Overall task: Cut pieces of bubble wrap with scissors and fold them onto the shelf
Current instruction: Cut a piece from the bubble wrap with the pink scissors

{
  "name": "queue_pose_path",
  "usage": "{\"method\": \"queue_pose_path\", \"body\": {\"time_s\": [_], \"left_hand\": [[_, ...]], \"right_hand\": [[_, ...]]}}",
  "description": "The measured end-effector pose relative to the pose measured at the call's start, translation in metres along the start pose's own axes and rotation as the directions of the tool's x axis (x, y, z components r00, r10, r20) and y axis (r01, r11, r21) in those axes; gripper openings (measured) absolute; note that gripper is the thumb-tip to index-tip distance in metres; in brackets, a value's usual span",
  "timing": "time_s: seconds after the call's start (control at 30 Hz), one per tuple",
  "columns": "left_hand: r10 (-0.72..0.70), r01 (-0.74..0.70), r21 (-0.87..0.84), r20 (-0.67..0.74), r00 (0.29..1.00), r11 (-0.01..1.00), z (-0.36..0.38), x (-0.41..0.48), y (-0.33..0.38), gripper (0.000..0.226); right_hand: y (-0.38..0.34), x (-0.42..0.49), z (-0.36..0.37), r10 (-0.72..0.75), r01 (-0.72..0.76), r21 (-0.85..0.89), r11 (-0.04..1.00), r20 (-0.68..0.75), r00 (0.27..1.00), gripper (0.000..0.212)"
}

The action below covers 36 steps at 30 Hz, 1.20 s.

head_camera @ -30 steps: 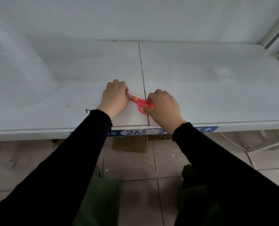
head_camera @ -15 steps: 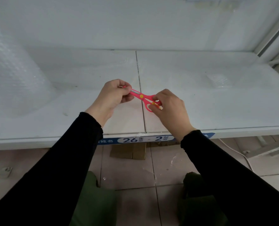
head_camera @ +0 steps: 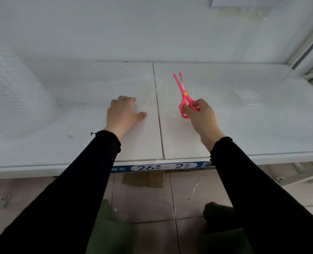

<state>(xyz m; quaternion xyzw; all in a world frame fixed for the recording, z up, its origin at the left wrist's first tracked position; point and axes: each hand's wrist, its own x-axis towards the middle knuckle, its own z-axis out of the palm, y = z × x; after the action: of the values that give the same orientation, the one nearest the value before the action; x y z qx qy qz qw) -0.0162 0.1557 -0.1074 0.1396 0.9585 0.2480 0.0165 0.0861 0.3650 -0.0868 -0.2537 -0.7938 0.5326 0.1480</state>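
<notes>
My right hand [head_camera: 200, 116] grips the handles of the pink scissors [head_camera: 183, 92], blades slightly parted and pointing away from me above the white shelf [head_camera: 225, 125]. My left hand [head_camera: 123, 112] lies flat, fingers spread, on a sheet of bubble wrap [head_camera: 89, 99] that runs out over the shelf from a big roll [head_camera: 11, 92] at the far left. A small folded piece of bubble wrap [head_camera: 245, 97] lies on the shelf to the right.
A seam [head_camera: 158, 114] splits the shelf into two boards between my hands. A blue label reading 26 - 2 [head_camera: 163, 166] sits on the front edge. Cardboard [head_camera: 144, 179] lies on the tiled floor below. A metal upright [head_camera: 309, 50] stands at the right.
My left hand let go of the scissor blades and dropped flat onto the bubble wrap. My right hand turned the scissors upright, blades away from me, and moved right.
</notes>
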Motion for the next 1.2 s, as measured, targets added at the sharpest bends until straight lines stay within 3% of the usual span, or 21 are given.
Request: {"method": "queue_pose_path", "body": {"time_s": [0.07,0.2,0.33,0.47,0.83,0.93,1.0,1.2], "left_hand": [[0.007,-0.006,0.049,-0.024,1.0,0.999,0.006,0.003,-0.002,0.055],[0.004,-0.022,-0.104,-0.169,0.986,0.994,0.009,0.005,-0.005,0.021],[0.024,-0.053,-0.103,-0.265,0.964,0.993,0.008,0.001,0.003,0.017],[0.161,-0.206,-0.096,-0.352,0.922,0.974,0.008,-0.014,0.022,0.017],[0.251,-0.299,-0.069,-0.388,0.887,0.952,0.017,-0.061,0.045,0.02],[0.152,-0.284,-0.278,-0.414,0.898,0.918,0.01,-0.062,0.052,0.018],[0.046,-0.259,-0.478,-0.412,0.91,0.839,0.003,-0.062,0.059,0.017],[-0.115,-0.24,-0.702,-0.418,0.901,0.671,-0.015,-0.065,0.073,0.018]], "right_hand": [[0.0,0.002,0.008,0.027,-0.028,0.051,0.998,0.024,0.999,0.024],[-0.003,0.002,0.025,0.065,-0.075,0.113,0.991,0.093,0.994,0.021],[-0.012,-0.002,0.039,0.079,-0.124,0.288,0.95,0.166,0.983,0.014],[-0.025,-0.006,0.046,0.069,-0.168,0.464,0.87,0.224,0.972,0.018],[-0.026,-0.01,0.034,0.087,-0.033,0.468,0.883,-0.094,0.992,0.023],[-0.025,-0.009,0.022,0.28,-0.226,0.586,0.779,-0.002,0.96,0.021],[-0.025,-0.01,0.015,0.36,-0.321,0.635,0.703,0.071,0.93,0.024],[-0.018,-0.008,0.005,0.323,-0.156,0.603,0.783,-0.179,0.929,0.021]]}}
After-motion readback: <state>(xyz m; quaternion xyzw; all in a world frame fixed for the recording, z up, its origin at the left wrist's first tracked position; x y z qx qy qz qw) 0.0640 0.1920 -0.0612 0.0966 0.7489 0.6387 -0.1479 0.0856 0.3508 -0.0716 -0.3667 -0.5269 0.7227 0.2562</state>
